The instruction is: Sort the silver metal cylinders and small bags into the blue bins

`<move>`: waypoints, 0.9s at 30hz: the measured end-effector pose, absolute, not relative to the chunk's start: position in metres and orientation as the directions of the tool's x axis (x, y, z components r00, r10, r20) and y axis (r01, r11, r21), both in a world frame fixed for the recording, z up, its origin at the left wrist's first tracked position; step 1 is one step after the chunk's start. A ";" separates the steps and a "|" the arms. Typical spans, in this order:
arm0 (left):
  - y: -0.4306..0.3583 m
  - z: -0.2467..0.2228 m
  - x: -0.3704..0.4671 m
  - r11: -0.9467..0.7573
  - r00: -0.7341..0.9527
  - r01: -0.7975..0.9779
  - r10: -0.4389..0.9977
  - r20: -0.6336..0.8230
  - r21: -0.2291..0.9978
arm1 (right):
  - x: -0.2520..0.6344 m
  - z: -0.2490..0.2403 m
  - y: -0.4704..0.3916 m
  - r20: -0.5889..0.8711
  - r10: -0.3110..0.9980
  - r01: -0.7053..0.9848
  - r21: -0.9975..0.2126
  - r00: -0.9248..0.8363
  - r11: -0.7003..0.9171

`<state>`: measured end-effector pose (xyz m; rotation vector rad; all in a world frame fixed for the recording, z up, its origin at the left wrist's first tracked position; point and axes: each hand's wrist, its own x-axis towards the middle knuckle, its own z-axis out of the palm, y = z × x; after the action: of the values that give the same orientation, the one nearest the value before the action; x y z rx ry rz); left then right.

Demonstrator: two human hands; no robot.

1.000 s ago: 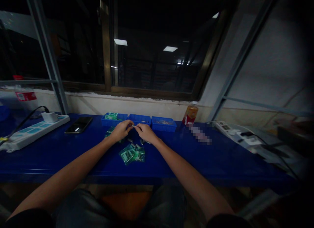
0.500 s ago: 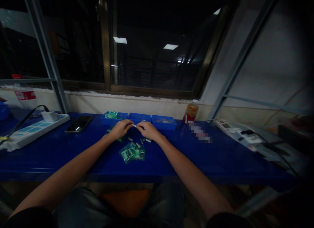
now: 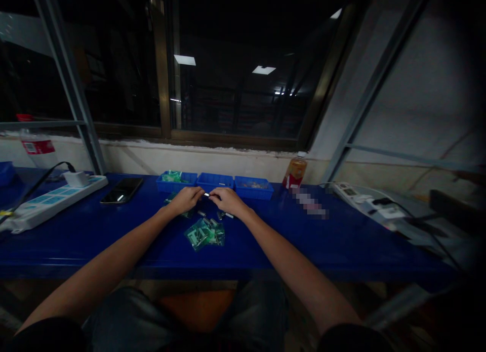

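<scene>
Between my hands is a small silvery metal piece (image 3: 206,194). My left hand (image 3: 187,199) pinches its left end, and my right hand (image 3: 228,200) has its fingers closed on the right end. Just below them, several small metal cylinders (image 3: 202,213) lie on the blue table (image 3: 288,235). Nearer the front edge are green-tinted clear packets (image 3: 204,235) with metal parts inside. Another packet lies partly hidden under my left hand.
Three blue bins stand in a row behind my hands: left (image 3: 188,181), middle (image 3: 205,179), right (image 3: 261,192). A phone (image 3: 121,191) and power strip (image 3: 56,203) are left. A bottle (image 3: 295,172) and another power strip (image 3: 355,198) are right.
Less of the metal piece shows between my fingers, and my fingertips have shifted slightly. The view has moved a little.
</scene>
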<state>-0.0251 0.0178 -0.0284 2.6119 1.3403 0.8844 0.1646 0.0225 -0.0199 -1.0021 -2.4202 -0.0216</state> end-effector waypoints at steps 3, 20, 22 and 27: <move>0.018 -0.030 -0.023 -0.611 0.452 0.723 0.771 0.448 0.323 | 0.162 -0.018 0.018 0.468 0.664 0.689 -0.150 -0.582 0.709; 0.020 -0.035 -0.017 -0.566 0.390 0.763 0.789 0.475 0.312 | 0.155 -0.020 0.011 0.530 0.632 0.686 -0.122 -0.566 0.717; 0.021 -0.036 -0.016 -0.553 0.379 0.777 0.793 0.477 0.301 | 0.153 -0.020 0.009 0.529 0.627 0.698 -0.087 -0.572 0.711; 0.021 -0.035 -0.017 -0.549 0.377 0.776 0.799 0.469 0.310 | 0.151 -0.022 0.006 0.527 0.604 0.700 -0.022 -0.599 0.714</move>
<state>-0.0168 0.0211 -0.0347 2.5749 1.4734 0.9106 0.1511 0.0063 -0.0218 -0.9944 -2.4116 -0.2549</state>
